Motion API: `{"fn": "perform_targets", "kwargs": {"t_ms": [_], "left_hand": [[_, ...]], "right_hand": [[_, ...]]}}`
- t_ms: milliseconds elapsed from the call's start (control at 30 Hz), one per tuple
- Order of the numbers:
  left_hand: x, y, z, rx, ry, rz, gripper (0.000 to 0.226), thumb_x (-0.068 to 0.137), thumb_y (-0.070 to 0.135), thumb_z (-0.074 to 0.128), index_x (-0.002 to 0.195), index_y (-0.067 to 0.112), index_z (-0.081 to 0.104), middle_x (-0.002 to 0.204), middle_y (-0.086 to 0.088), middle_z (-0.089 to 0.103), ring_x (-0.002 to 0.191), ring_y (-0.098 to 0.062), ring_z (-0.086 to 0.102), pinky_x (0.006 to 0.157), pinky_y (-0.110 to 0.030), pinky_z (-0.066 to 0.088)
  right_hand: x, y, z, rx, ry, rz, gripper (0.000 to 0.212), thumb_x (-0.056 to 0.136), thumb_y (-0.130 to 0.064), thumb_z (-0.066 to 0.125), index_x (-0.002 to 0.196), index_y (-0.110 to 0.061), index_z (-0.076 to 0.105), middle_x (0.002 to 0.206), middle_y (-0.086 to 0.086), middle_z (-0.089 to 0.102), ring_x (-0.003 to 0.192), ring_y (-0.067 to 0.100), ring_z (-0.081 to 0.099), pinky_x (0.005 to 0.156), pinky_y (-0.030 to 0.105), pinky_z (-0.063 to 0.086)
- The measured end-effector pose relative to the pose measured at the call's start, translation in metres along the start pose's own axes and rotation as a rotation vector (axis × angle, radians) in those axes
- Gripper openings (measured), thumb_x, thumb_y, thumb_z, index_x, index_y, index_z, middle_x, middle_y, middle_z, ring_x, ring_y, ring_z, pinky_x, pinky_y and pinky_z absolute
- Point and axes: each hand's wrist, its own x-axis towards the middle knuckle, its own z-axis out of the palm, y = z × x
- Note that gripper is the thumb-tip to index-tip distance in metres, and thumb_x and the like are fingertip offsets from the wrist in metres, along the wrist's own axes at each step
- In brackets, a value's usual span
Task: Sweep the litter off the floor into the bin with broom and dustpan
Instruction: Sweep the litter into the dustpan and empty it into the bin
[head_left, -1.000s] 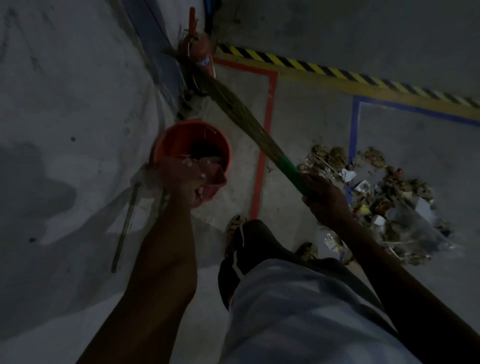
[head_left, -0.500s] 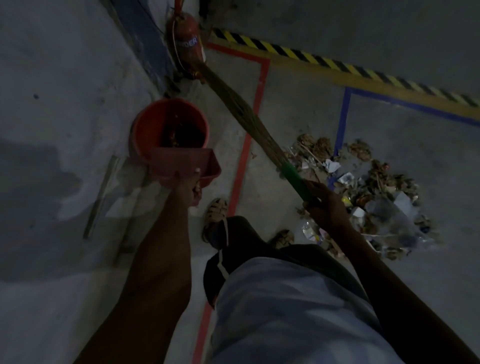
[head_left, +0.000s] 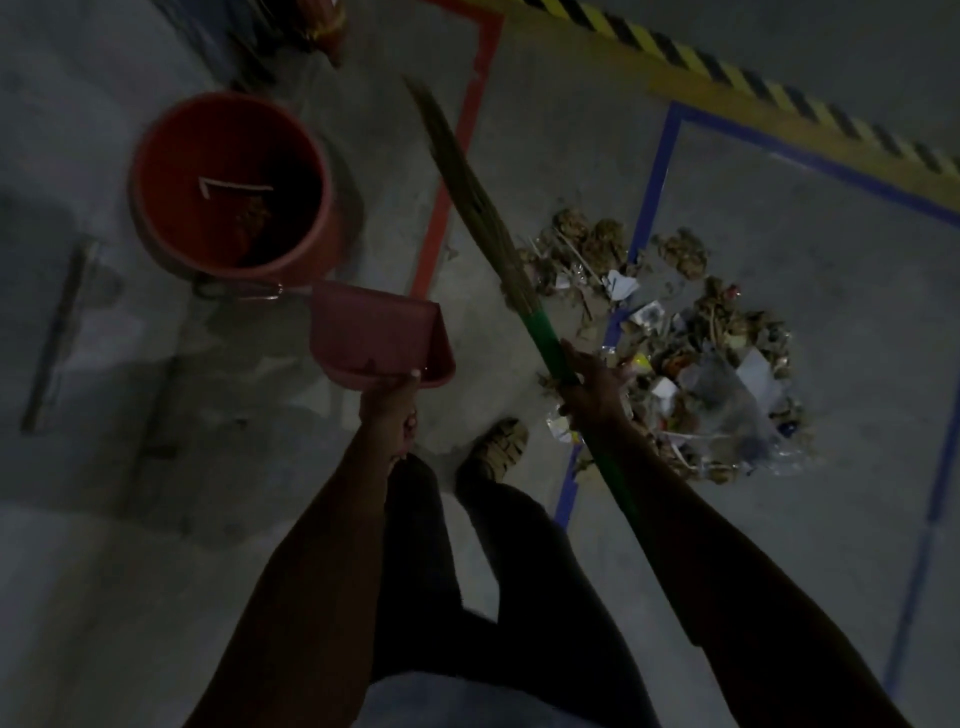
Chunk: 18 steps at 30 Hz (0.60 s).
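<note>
Dustpan (head_left: 371, 338) just beside bin (head_left: 234, 184) rim, litter (head_left: 670, 353) well apart.

Industrial floor: bare concrete (head_left: 597, 130), hazard-stripe tape (head_left: 779, 88), coloured zone lines (head_left: 652, 176)

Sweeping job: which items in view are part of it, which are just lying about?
Job: broom in right hand; dustpan in left hand; orange bin; litter pile.

Lying about: red object at top; metal strip on floor.
</note>
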Motion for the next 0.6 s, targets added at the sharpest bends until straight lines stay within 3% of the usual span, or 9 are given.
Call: {"fn": "perform_targets", "kwargs": {"t_ms": [133, 267, 333, 433, 500, 600], "left_hand": [[0.055, -0.028, 0.020, -0.012, 0.041, -0.042, 0.052, 0.074, 0.055, 0.082, 0.073, 0.007, 0.063, 0.055, -0.012, 0.051, 0.042, -0.016, 0.043, 0.053, -0.031, 0.039], [0.123, -0.048, 0.035, -0.032, 0.044, -0.063, 0.054, 0.079, 0.047, 0.083, 0.054, 0.016, 0.046, 0.047, -0.005, 0.045, 0.042, -0.015, 0.039, 0.051, -0.028, 0.034], [0.155, -0.055, 0.042, -0.012, 0.052, -0.038, 0.055, 0.081, 0.046, 0.082, 0.053, 0.017, 0.045, 0.048, -0.004, 0.044, 0.041, -0.016, 0.038, 0.051, -0.028, 0.033], [0.195, -0.060, 0.049, 0.022, 0.107, 0.001, 0.050, 0.080, 0.047, 0.083, 0.054, 0.016, 0.054, 0.045, -0.001, 0.049, 0.039, -0.016, 0.043, 0.053, -0.030, 0.040], [0.214, -0.059, 0.057, 0.068, 0.141, 0.038, 0.045, 0.083, 0.045, 0.081, 0.062, 0.011, 0.058, 0.040, 0.003, 0.050, 0.035, -0.011, 0.046, 0.047, -0.024, 0.042], [0.235, -0.064, 0.071, 0.072, 0.157, 0.059, 0.051, 0.089, 0.034, 0.077, 0.057, 0.011, 0.044, 0.031, 0.008, 0.039, 0.023, -0.004, 0.034, 0.031, -0.013, 0.027]], "right_hand": [[0.055, 0.036, 0.020, -0.019, -0.062, 0.026, 0.056, 0.093, -0.012, 0.061, 0.147, -0.018, 0.044, 0.109, 0.011, 0.063, 0.064, 0.034, 0.069, 0.052, 0.056, 0.057], [0.116, 0.072, 0.052, -0.086, -0.096, 0.015, 0.061, 0.089, -0.009, 0.071, 0.145, -0.012, 0.046, 0.112, 0.005, 0.056, 0.064, 0.031, 0.069, 0.049, 0.046, 0.057], [0.151, 0.093, 0.073, -0.085, -0.113, 0.045, 0.059, 0.089, -0.011, 0.072, 0.143, -0.012, 0.047, 0.116, 0.010, 0.058, 0.066, 0.029, 0.070, 0.051, 0.043, 0.058], [0.200, 0.117, 0.109, -0.092, -0.141, 0.072, 0.061, 0.091, -0.018, 0.070, 0.145, -0.021, 0.044, 0.107, 0.009, 0.065, 0.067, 0.025, 0.072, 0.055, 0.043, 0.061], [0.231, 0.127, 0.131, -0.151, -0.151, 0.031, 0.061, 0.094, -0.021, 0.065, 0.149, -0.026, 0.040, 0.097, 0.008, 0.067, 0.068, 0.026, 0.072, 0.058, 0.046, 0.061], [0.266, 0.133, 0.154, -0.242, -0.180, 0.010, 0.057, 0.099, -0.020, 0.053, 0.153, -0.025, 0.035, 0.096, 0.014, 0.065, 0.067, 0.028, 0.070, 0.056, 0.041, 0.061]]}}
